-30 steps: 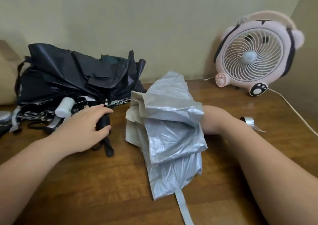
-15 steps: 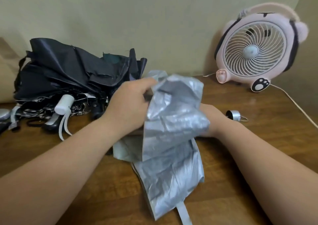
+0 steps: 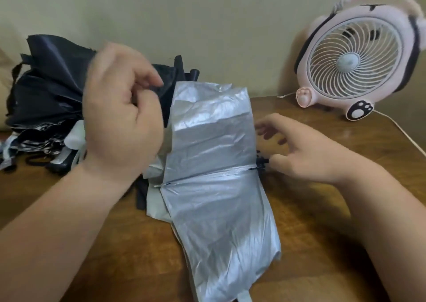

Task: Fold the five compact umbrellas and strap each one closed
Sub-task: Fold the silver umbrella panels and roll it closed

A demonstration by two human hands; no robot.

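A silver compact umbrella [image 3: 214,186] lies lengthwise in the middle of the wooden table [image 3: 322,244], its canopy loose and creased. One thin rib crosses it, ending in a black tip [image 3: 261,162] on the right. The upper panel stands raised. My left hand [image 3: 119,121] is lifted at that panel's left edge, fingers pinched together on the fabric. My right hand [image 3: 306,149] rests to the right with fingers spread, its thumb touching the black rib tip. The umbrella's strap [image 3: 244,298] pokes out at the bottom edge of the view.
A heap of black unfolded umbrellas [image 3: 50,89] fills the back left, with a white handle [image 3: 76,136] and loose straps in front. A pink animal-shaped desk fan [image 3: 355,66] stands at the back right, and its white cord [image 3: 401,131] runs along the right edge.
My left hand left the black pile, took the silver canopy and lifted its upper panel. My right hand came out from behind the canopy and now has spread fingers at the rib tip.
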